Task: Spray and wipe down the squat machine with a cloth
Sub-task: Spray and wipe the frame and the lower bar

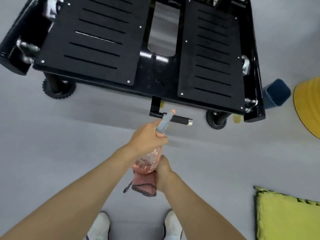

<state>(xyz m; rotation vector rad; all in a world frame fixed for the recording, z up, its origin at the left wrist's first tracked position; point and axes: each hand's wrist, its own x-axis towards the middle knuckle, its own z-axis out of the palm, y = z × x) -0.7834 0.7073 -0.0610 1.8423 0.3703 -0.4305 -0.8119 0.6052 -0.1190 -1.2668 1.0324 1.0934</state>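
Pink liquid: pooled in the lower, nearer part of the spray bottle (149, 161); rest of the ribbed see-through body clear.
Bottle position: tilted above the grey floor (52, 135), nozzle end towards the squat machine (155, 70), base towards the person.
Spray head (164, 122): grey, tipped with a pale orange nozzle (172, 111) that overlaps the machine's handle in view.
Left hand (147, 135): wrapped round the bottle's neck just under the spray head, fingers curled tight.
Right hand (164, 174): fingers closed on the bunched cloth (143, 182), right at the bottle's base.
Cloth: pink, edged in speckled black-and-grey stitching, hanging beside the right hand, above the floor.
Machine: black, on the floor ahead of both hands, near edge just beyond the nozzle.
Footplates: two slotted black plates, left (97, 40) and right (213, 54), a pale opening between them.
Handle (181, 120): black grip with chrome end cap, jutting sideways from a bracket at the middle of the near edge.
Wheels: knobbly black, under the near left corner (58, 89) and near right corner (216, 120).
Blue bin (276, 94): on the floor just beside the machine's right edge; contents impossible to tell.
Mat (285, 217): yellow-green, on the floor at lower right.
Shoes: white, left (100, 226) and right (173, 224), at the bottom edge of the view.
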